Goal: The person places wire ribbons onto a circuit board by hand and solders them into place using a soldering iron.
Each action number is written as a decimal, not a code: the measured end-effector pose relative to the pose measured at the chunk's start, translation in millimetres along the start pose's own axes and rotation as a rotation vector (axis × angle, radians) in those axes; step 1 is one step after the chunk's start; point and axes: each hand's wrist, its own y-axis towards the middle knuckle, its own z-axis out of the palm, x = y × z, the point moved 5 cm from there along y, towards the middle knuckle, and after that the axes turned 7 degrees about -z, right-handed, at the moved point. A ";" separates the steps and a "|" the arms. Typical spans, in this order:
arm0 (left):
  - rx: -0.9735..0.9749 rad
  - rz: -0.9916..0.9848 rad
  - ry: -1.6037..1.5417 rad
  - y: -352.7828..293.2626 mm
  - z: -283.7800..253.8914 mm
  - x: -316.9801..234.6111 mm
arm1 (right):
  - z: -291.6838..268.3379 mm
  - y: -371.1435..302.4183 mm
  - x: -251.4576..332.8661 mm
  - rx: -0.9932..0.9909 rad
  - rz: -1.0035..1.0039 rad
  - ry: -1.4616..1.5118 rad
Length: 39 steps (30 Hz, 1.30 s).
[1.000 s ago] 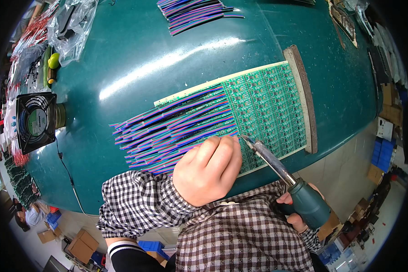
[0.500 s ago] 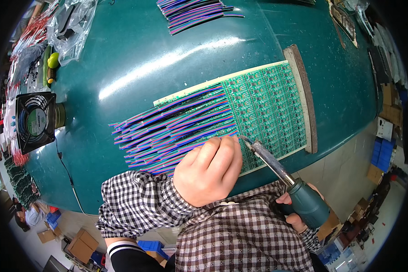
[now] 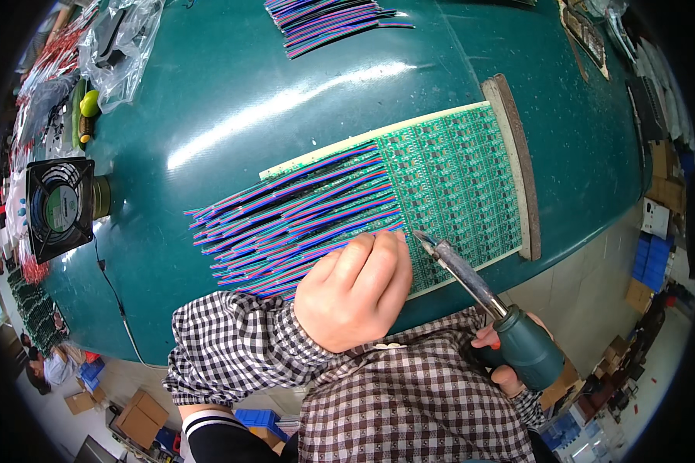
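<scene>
A green circuit board panel (image 3: 457, 181) lies on the table before me, with rows of small parts. Rows of blue, red, green and black wires (image 3: 293, 212) run from its middle out past its left side. My left hand (image 3: 353, 297) is closed in a pinch over the near rows, its fingertips at the wire ends on the board; the exact wire in them is mostly hidden. My right hand (image 3: 506, 377) grips the dark green handle of a soldering iron (image 3: 527, 351). The iron's tip points up-left, just right of my left fingertips, over the board.
A brown bar (image 3: 517, 166) lines the panel's right edge. Another wire bundle (image 3: 328, 23) lies at the far side. A black fan (image 3: 60, 208) with a cable stands at left, near a clear plastic bag (image 3: 123, 62). Boxes sit on the floor beyond the table.
The soldering iron has shifted slightly right and down, its tip moving a little away from my left fingertips. My left hand has stayed almost where it was.
</scene>
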 end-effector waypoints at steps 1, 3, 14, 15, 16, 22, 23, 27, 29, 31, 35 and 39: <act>0.001 -0.003 -0.005 0.1 0.5 0.2 | -1.6 0.1 -0.4 -0.001 0.001 -0.001; 0.000 0.007 0.007 -1.6 3.2 0.8 | -1.8 0.6 -0.6 0.045 0.006 -0.005; -0.004 0.012 -0.003 -3.3 3.3 1.8 | -0.8 0.6 -2.9 0.046 -0.028 -0.011; -0.003 0.012 -0.003 -3.5 2.9 1.7 | -0.7 0.5 -2.9 0.040 -0.032 -0.008; -0.002 0.012 -0.007 -3.7 3.7 1.8 | -0.7 0.3 -3.3 0.039 -0.031 -0.009; -0.005 0.020 0.020 -3.3 3.0 0.1 | -1.0 -0.2 -4.7 0.041 -0.028 -0.008; -0.005 0.020 0.019 -3.3 3.5 0.0 | -1.0 0.6 -4.3 0.052 -0.022 -0.012; -0.015 0.014 0.017 -2.9 2.8 1.2 | -0.9 1.2 -3.0 0.070 -0.010 -0.035; -0.018 0.015 0.015 -2.7 2.2 0.4 | -1.7 -0.7 -5.5 0.069 -0.022 -0.021; -0.008 0.016 0.027 -3.0 2.1 -0.2 | -1.8 -1.3 -5.4 0.069 -0.033 -0.008; -0.018 0.021 0.027 -3.8 3.7 0.2 | -1.4 1.2 -1.0 0.037 -0.024 -0.011; -0.010 0.029 0.035 -3.3 4.2 -0.3 | 2.2 3.9 4.3 -0.020 -0.022 0.021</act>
